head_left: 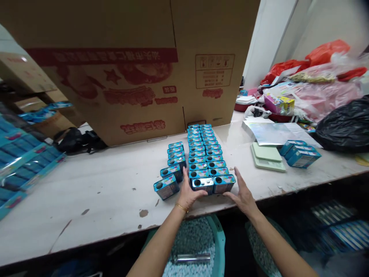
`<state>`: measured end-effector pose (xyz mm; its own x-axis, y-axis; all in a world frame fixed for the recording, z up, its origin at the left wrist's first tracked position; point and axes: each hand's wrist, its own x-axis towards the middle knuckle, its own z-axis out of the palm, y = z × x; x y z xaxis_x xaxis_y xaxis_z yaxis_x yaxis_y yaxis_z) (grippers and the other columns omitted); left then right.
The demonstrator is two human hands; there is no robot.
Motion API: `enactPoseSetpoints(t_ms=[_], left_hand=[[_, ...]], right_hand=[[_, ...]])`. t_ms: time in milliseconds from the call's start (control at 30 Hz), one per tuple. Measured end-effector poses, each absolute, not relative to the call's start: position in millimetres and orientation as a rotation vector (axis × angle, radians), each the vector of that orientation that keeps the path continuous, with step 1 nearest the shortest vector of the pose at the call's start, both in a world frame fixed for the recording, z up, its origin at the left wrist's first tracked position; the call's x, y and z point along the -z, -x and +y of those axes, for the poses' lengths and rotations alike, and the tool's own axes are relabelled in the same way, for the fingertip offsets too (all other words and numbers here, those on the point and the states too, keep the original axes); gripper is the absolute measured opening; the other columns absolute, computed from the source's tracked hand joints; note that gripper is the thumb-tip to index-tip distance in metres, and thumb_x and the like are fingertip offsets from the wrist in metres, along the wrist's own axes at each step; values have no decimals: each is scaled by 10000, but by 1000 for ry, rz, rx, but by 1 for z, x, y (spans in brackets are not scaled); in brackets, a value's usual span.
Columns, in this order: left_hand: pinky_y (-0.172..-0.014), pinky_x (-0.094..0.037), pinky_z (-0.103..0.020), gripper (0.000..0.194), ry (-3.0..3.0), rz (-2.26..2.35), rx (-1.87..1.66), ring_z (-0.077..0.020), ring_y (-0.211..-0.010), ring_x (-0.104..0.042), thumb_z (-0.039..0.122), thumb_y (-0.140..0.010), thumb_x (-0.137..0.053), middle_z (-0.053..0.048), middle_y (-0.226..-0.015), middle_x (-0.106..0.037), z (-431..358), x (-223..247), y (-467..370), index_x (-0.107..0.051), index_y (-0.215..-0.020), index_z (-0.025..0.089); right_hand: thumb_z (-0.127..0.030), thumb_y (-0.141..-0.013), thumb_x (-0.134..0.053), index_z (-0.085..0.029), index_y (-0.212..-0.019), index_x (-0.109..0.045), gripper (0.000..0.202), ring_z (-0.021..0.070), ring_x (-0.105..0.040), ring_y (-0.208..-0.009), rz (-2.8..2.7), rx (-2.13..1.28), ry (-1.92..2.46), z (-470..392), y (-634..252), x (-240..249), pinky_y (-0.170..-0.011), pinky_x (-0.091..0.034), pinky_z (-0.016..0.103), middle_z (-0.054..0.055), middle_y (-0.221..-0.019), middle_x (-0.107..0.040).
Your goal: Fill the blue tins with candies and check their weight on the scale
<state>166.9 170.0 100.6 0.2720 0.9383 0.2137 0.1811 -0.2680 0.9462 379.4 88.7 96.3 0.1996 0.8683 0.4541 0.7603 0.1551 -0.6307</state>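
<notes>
Two long rows of small blue tins stand upright, side by side, on the white table. Along their left side lies my left hand [188,195], fingers stretched out and thumb reaching across the front of the nearest left tin [203,184]; I cannot tell whether it presses on it. My right hand [243,197] is open at the right front corner, its thumb close to the nearest right tin [224,183] and its fingers spread. A shorter, looser line of tins [167,187] stands left of my left hand. Neither hand grips a tin.
A big cardboard box [144,111] stands behind the tins. To the right are a pale green scale [268,157], more blue tins [303,157] and a black plastic bag [344,125]. Below the table edge sits a teal tub [220,238] of small pale pieces. Blue packs [23,161] are stacked left.
</notes>
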Motion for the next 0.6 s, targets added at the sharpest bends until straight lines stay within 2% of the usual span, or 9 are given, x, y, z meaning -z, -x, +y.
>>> enactPoseSetpoints(t_ms=[67, 133, 233, 333, 433, 500, 600], left_hand=[[-962, -303, -433, 991, -1743, 1184, -1288, -268, -1182, -351, 356, -532, -715, -146, -1301, -330, 154, -105, -150, -136, -1322, 209], [-955, -311, -432, 863, -1795, 1395, -1490, -260, -1160, -371, 350, -582, -685, -141, -1257, -371, 143, -107, -125, -219, -1293, 206], [-971, -282, -453, 919, -1753, 1625, -1504, -278, -1196, -319, 364, -565, -692, -166, -1316, -288, 143, -103, -87, -176, -1306, 193], [-948, -327, -429, 949, -1611, 1525, -1288, -264, -1178, -364, 372, -580, -678, -173, -1352, -253, 162, -95, -66, -109, -1322, 207], [-933, -351, -404, 930, -1522, 1445, -1165, -247, -1128, -435, 354, -585, -673, -152, -1310, -353, 179, -91, -69, -124, -1322, 208], [-933, -351, -402, 911, -1515, 1463, -1157, -246, -1104, -461, 338, -587, -669, -129, -1280, -406, 184, -91, -81, -144, -1321, 215], [-933, -351, -403, 926, -1512, 1497, -1230, -251, -1122, -444, 333, -583, -669, -113, -1289, -399, 185, -90, -99, -126, -1327, 236]], right_hand=[[-281, -746, -546, -220, -1334, -189, 690, 236, -328, -1200, -1536, 56, 1585, 73, -369, -97, -978, -309, 428, 97, -1334, -318], [-220, -784, -488, -244, -1280, -322, 523, 229, -401, -1143, -1537, 178, 1544, 55, -356, -94, -951, -344, 431, 87, -1255, -416], [-141, -800, -434, -268, -1203, -428, 423, 211, -456, -1080, -1728, 150, 1439, 40, -330, -94, -894, -398, 409, 76, -1153, -496], [-155, -806, -422, -248, -1232, -393, 436, 214, -406, -1127, -1970, 36, 1337, 55, -302, -119, -909, -378, 418, 89, -1217, -449], [-251, -803, -451, -211, -1283, -322, 499, 224, -283, -1215, -2157, -35, 1306, 110, -277, -160, -972, -304, 426, 86, -1328, -326], [-343, -793, -472, -186, -1292, -310, 547, 224, -215, -1246, -2243, -43, 1323, 161, -263, -181, -1001, -258, 403, 82, -1362, -271], [-449, -802, -419, -142, -1309, -279, 609, 233, -137, -1270, -2321, -114, 1498, 236, -244, -191, -1018, -199, 386, 103, -1382, -223]])
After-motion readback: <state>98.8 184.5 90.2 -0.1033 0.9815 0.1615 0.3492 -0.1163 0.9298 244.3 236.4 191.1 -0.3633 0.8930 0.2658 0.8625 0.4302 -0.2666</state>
